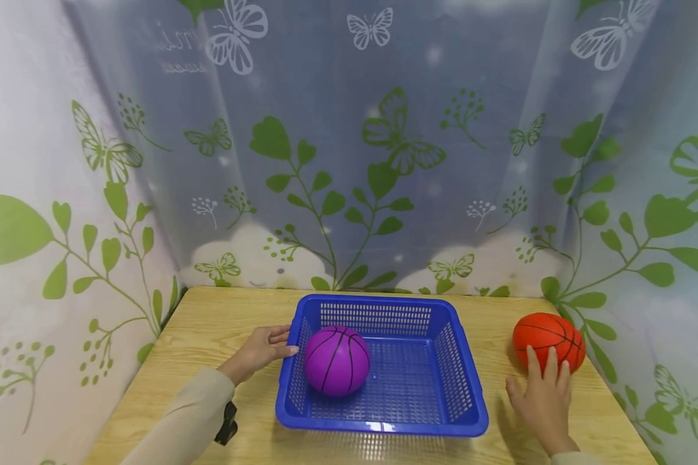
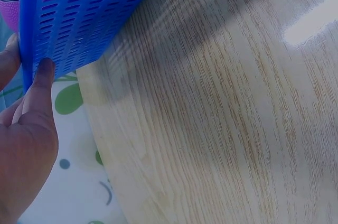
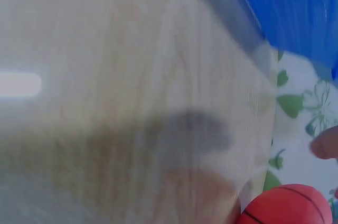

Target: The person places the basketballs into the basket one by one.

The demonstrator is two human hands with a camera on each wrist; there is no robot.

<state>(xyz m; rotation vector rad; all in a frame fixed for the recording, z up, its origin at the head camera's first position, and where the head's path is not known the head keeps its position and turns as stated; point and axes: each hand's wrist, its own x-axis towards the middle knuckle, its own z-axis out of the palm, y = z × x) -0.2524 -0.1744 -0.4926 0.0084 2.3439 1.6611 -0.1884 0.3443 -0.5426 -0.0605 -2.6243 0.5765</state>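
A blue plastic basket [image 1: 384,427] with perforated walls stands on the table, and a purple toy basketball [image 1: 337,361] lies in its left part. My left hand [image 1: 258,354] grips the basket's left rim; in the left wrist view the thumb is at the rim and a finger [image 2: 44,72] lies along the outer wall. To the right of the basket, a red toy basketball [image 1: 543,332] sits on the table. My right hand [image 1: 542,403] is at the near side of that ball, fingers extended and spread; whether the fingertips touch it I cannot tell.
The wood-grain table [image 1: 227,316] carries the basket and the red ball. Curtains [image 1: 337,194] with leaf and butterfly prints hang behind and on both sides, close to the table's edges. A dark strap [image 1: 227,423] shows at the left wrist.
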